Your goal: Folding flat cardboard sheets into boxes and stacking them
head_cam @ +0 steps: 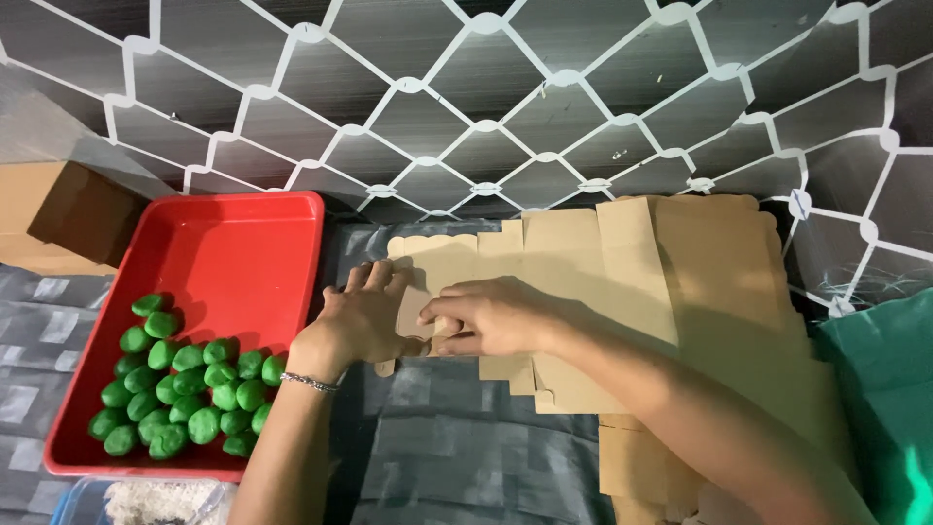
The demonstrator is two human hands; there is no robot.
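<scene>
Grey patterned cloth point(457, 437) lies under your work. Your left hand point(364, 316) and right hand point(491, 316) pinch a flat cardboard blank point(622, 282) beside the red tray point(243, 253) of green lumps point(185, 389)

Tray point(262, 233) left of cardboard sheets point(680, 282); round lumps point(185, 389) in tray's near end; box point(58, 219) behind tray.

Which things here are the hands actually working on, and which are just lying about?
In use: left hand, right hand, flat cardboard box blank.

Lying about: red tray, green lumps, brown box, green cloth.
</scene>
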